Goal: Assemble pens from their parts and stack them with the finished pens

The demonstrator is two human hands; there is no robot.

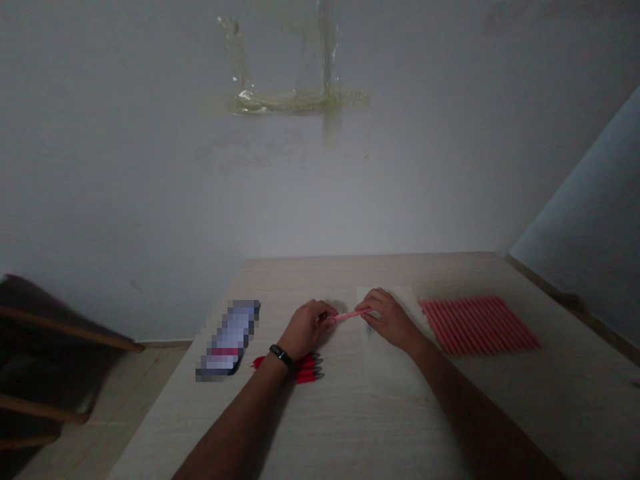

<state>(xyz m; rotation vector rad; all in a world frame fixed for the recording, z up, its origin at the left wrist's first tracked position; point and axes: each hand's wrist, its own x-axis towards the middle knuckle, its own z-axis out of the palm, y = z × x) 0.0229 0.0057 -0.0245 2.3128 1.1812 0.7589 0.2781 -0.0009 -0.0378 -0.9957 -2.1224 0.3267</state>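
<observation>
Over the middle of the table (320,427), a slim pink pen-like stick (349,315) spans the gap between my hands. My left hand (309,327), with a black band on its wrist, is closed on the stick's left end. My right hand (387,319) pinches its right end between thumb and fingers. Below my left wrist lie several red pens (307,370) with grey tips, partly covered by my forearm. A row of similar pink sticks (480,325) lies side by side to the right of my right hand. Whether the held stick is a whole pen, I cannot tell.
A pale, thin sheet or bag (387,373) lies flat under my right hand. At the left stands a blurred-out phone (233,337) on the table. Behind the table rises a grey wall (400,167) with tape on it. Dark wooden furniture (45,327) is at far left.
</observation>
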